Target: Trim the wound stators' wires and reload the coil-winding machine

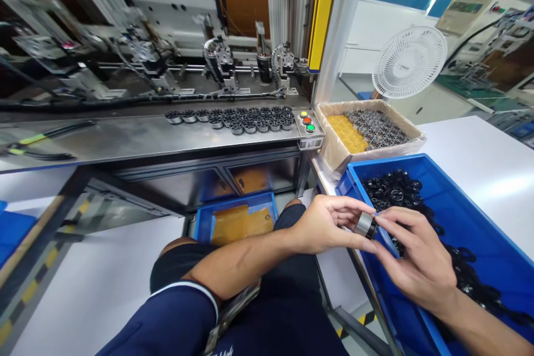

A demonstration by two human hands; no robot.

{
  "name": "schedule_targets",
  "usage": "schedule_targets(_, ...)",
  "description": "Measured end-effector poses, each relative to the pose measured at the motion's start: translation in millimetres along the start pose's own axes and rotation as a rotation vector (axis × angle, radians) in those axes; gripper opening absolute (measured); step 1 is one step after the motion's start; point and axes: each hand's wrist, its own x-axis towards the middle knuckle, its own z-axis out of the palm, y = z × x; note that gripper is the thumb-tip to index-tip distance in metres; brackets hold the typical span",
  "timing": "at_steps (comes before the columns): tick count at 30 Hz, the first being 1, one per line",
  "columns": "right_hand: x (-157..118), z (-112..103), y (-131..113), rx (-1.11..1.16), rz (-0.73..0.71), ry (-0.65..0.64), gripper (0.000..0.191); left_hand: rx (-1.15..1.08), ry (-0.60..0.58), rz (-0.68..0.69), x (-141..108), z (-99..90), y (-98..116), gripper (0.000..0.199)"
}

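The left hand [327, 225] is partly closed, its thumb below and fingers above spanning a small silver-sided ring part [364, 224], while the right hand [421, 253] has its thumb and forefinger drawn together at the part's dark end, the other fingers loosely curled. Gripping it from opposite ends this way probably keeps the part steady and lets both hands work on it at once; whether the dark end is a separate piece cannot be told. The ring part therefore lies between the two hands, touching the fingertips of each, tilted, and above the near edge of a blue plastic bin [454, 198]. Loose black plastic parts [396, 194] lie heaped in that bin, right under the right hand, seemingly so that they are within easy reach. Behind it, a film-lined carton [342, 157] carries grey-and-black parts [381, 129] packed closely beside a yellow sheet [347, 132], an arrangement that looks meant to keep them orderly. Further left, well apart from both hands, similar silver-sided rings [250, 120] stand in close rows on the metal ledge [167, 142], next to a push-button box [310, 136], apparently grouped there to be handy to the machine fixtures [223, 61] behind.
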Motion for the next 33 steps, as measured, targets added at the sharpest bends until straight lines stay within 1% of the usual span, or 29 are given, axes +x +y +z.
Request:
schedule_targets(4,-1,0,2,-0.015,-0.024,0.007,0.039,0.032,0.02,-0.013,-2,-0.3,1,0.071)
schedule_targets(8,-6,-2,9,-0.036,-0.039,-0.02,0.045,0.123,0.034,-0.033,-2,-0.5,1,0.074)
schedule_targets(12,-10,-3,9,-0.07,-0.089,-0.078,0.047,0.193,0.005,-0.063,-2,-1.5,-3,0.082)
schedule_targets(15,-8,-5,11,-0.099,-0.109,-0.097,0.048,0.243,-0.05,-0.024,-2,-3.2,-7,0.077)
schedule_targets(17,-6,-9,25,-0.113,-0.063,-0.079,0.046,0.33,-0.083,0.071,-2,-5.9,-7,0.065)
schedule_targets(18,-6,-11,37,-0.133,0.01,-0.052,0.043,0.407,-0.077,0.137,-1,-8.0,-6,0.057)
schedule_targets(20,-13,-15,72,-0.227,0.254,-0.014,0.037,0.573,-0.025,0.242,2,-13.6,-2,0.044)
schedule_targets(21,-20,-17,93,-0.302,0.402,-0.029,0.034,0.616,0.011,0.251,4,-16.8,-1,0.04)
schedule_targets(22,-29,-17,113,-0.374,0.517,-0.113,0.033,0.615,0.044,0.227,7,-20.1,0,0.038)
schedule_targets(23,-39,-16,131,-0.385,0.564,-0.201,0.03,0.57,0.071,0.179,9,-23.2,1,0.038)
schedule_targets(25,-59,-10,158,-0.362,0.589,-0.375,0.018,0.433,0.094,0.082,14,-28.0,1,0.041)
schedule_targets(26,-68,-5,166,-0.341,0.583,-0.441,0.014,0.387,0.101,0.057,15,-29.4,1,0.044)
schedule_targets(27,-76,1,171,-0.332,0.582,-0.492,0.016,0.377,0.106,0.057,16,-30.1,0,0.046)
schedule_targets(28,-82,7,173,-0.333,0.586,-0.527,0.019,0.409,0.107,0.084,16,-30.1,0,0.047)
schedule_targets(30,-90,19,172,-0.348,0.602,-0.561,0.026,0.598,0.094,0.186,14,-28.1,-1,0.043)
schedule_targets(32,-95,29,171,-0.356,0.612,-0.579,0.028,0.85,0.064,0.345,10,-24.6,-1,0.037)
schedule_targets(33,-97,33,171,-0.355,0.613,-0.587,0.027,0.947,0.038,0.424,9,-22.7,0,0.037)
